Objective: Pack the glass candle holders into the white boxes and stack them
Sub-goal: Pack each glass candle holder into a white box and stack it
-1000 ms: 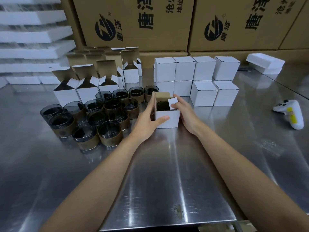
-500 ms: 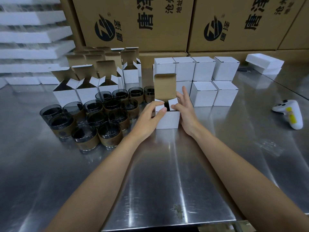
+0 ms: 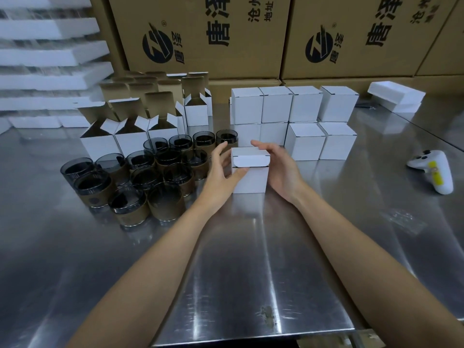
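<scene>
A small white box (image 3: 251, 177) stands on the steel table (image 3: 251, 259) at centre, its lid folded down with the tuck flap hanging over the front. My left hand (image 3: 221, 172) grips its left side, thumb on the front. My right hand (image 3: 281, 167) holds the right side, fingers over the lid. Left of it stands a cluster of several dark glass candle holders (image 3: 140, 182) with brown bands. Behind it, closed white boxes (image 3: 293, 121) are stacked two high. Several open white boxes (image 3: 130, 131) with raised brown flaps stand at the back left.
Large brown cartons (image 3: 200, 36) wall off the back. White foam sheets (image 3: 50, 56) are piled at far left. A white handheld controller (image 3: 437, 172) lies at the right, foam trays (image 3: 396, 96) at the back right. The table's front edge (image 3: 251, 337) runs near the bottom.
The box's tall brown lid flap, upright half a second ago, is now folded down over the top. Both hands shifted up along the box sides.
</scene>
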Available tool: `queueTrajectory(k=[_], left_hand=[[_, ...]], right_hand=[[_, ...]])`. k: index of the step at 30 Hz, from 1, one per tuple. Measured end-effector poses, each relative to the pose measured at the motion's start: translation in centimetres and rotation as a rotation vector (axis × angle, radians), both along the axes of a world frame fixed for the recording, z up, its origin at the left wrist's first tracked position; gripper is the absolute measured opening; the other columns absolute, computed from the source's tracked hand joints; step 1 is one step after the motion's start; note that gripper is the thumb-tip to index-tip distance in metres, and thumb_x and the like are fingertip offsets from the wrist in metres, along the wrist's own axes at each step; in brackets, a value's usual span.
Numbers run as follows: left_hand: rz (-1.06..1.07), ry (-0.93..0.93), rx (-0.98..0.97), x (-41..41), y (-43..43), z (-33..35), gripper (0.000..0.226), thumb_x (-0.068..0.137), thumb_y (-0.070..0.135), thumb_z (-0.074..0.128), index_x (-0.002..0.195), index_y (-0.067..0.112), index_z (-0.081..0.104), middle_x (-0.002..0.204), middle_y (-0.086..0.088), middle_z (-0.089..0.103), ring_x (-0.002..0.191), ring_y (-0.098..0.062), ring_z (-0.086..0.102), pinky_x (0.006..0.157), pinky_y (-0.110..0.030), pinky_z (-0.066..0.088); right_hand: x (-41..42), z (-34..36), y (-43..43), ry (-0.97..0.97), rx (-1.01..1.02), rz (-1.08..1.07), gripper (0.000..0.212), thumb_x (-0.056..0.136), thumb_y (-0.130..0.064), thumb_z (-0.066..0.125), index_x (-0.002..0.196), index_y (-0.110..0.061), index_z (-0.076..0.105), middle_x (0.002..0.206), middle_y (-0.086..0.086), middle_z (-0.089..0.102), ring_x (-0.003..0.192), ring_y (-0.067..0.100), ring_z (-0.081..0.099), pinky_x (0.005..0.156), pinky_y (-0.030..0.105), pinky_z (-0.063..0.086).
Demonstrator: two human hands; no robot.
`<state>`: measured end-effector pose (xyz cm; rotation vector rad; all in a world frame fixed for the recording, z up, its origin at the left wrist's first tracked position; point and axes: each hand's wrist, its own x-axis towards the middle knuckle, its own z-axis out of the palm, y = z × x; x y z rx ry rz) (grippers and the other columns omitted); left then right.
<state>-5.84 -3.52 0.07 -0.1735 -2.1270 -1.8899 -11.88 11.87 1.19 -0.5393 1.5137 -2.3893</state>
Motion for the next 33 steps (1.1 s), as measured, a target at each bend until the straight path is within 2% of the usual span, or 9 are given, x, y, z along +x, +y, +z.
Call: queueTrajectory(k=[2, 6, 11, 19, 22, 24, 28, 30, 33], left_hand=[[-0.043, -0.005, -0.037, 0.1, -0.2, -0.1, 0.071, 0.091, 0.014, 0.066, 0.147, 0.024, 0.023, 0.141, 0.008, 0.043, 0.124, 0.002, 0.046, 0.093, -0.01, 0.043], [-0.048, -0.014, -0.057, 0.3, -0.3, 0.0, 0.056, 0.095, 0.031, 0.059, 0.144, 0.031, 0.031, 0.135, 0.016, 0.045, 0.118, 0.009, 0.049, 0.091, -0.011, 0.044], [0.03, 0.01, -0.062, 0.3, 0.0, 0.4, 0.039, 0.102, 0.033, 0.046, 0.139, 0.026, 0.038, 0.135, 0.004, 0.049, 0.122, -0.009, 0.051, 0.102, -0.028, 0.045], [0.028, 0.01, -0.016, 0.1, 0.0, 0.5, 0.027, 0.102, 0.016, 0.046, 0.127, 0.025, 0.044, 0.124, 0.007, 0.051, 0.112, -0.008, 0.052, 0.096, -0.022, 0.044], [0.018, 0.011, -0.002, 0.0, 0.0, 0.5, 0.029, 0.101, 0.01, 0.045, 0.127, 0.022, 0.044, 0.118, 0.013, 0.051, 0.104, 0.007, 0.051, 0.088, -0.01, 0.041], [0.024, 0.008, -0.001, 0.0, 0.0, 0.5, 0.029, 0.101, 0.011, 0.045, 0.128, 0.02, 0.043, 0.119, 0.012, 0.05, 0.106, 0.004, 0.051, 0.088, -0.008, 0.04], [0.027, 0.0, -0.099, 0.0, 0.0, 0.2, 0.038, 0.103, 0.023, 0.043, 0.139, 0.017, 0.035, 0.136, 0.001, 0.042, 0.128, -0.015, 0.042, 0.108, -0.028, 0.037], [0.041, 0.007, -0.224, -0.1, 0.1, -0.1, 0.048, 0.102, 0.029, 0.041, 0.145, 0.014, 0.025, 0.146, -0.006, 0.033, 0.137, -0.02, 0.033, 0.115, -0.041, 0.03], [0.031, 0.016, -0.284, 0.0, 0.0, -0.4, 0.052, 0.102, 0.03, 0.037, 0.147, 0.011, 0.02, 0.149, -0.011, 0.028, 0.14, -0.025, 0.029, 0.115, -0.047, 0.028]], right_hand=[[0.0, -0.5, -0.1, 0.069, 0.086, 0.02, 0.013, 0.086, -0.024, 0.055, 0.098, -0.017, 0.055, 0.137, 0.013, 0.049, 0.12, 0.025, 0.051, 0.105, 0.044, 0.039], [0.0, -1.0, -0.1, 0.153, 0.164, -0.006, 0.025, 0.083, -0.021, 0.065, 0.102, -0.02, 0.049, 0.124, 0.001, 0.056, 0.109, 0.022, 0.056, 0.091, 0.036, 0.046], [0.3, -1.0, -0.3, 0.218, 0.267, -0.072, 0.025, 0.086, -0.032, 0.065, 0.104, -0.024, 0.051, 0.117, -0.001, 0.057, 0.103, 0.014, 0.057, 0.088, 0.036, 0.047], [0.5, -0.7, -0.6, 0.232, 0.311, -0.021, 0.021, 0.083, -0.033, 0.059, 0.101, -0.027, 0.051, 0.116, -0.007, 0.054, 0.1, 0.016, 0.055, 0.084, 0.03, 0.043], [0.5, -0.5, -0.9, 0.204, 0.291, -0.016, 0.028, 0.071, -0.041, 0.063, 0.095, -0.03, 0.054, 0.107, -0.015, 0.056, 0.099, 0.015, 0.055, 0.084, 0.031, 0.042], [0.4, -0.7, -0.9, 0.212, 0.293, -0.016, 0.027, 0.071, -0.044, 0.063, 0.094, -0.032, 0.055, 0.105, -0.02, 0.058, 0.101, 0.013, 0.055, 0.088, 0.032, 0.042], [0.6, -1.3, -0.9, 0.262, 0.36, -0.023, 0.028, 0.08, -0.058, 0.06, 0.101, -0.041, 0.057, 0.111, -0.03, 0.058, 0.112, 0.009, 0.056, 0.101, 0.036, 0.043], [0.6, -1.3, -1.0, 0.257, 0.359, -0.017, 0.031, 0.082, -0.065, 0.052, 0.101, -0.041, 0.06, 0.12, -0.022, 0.055, 0.118, 0.012, 0.052, 0.107, 0.043, 0.039], [0.5, -1.2, -1.0, 0.295, 0.369, -0.041, 0.024, 0.084, -0.057, 0.052, 0.099, -0.042, 0.063, 0.123, -0.015, 0.052, 0.128, 0.015, 0.046, 0.115, 0.045, 0.031]])
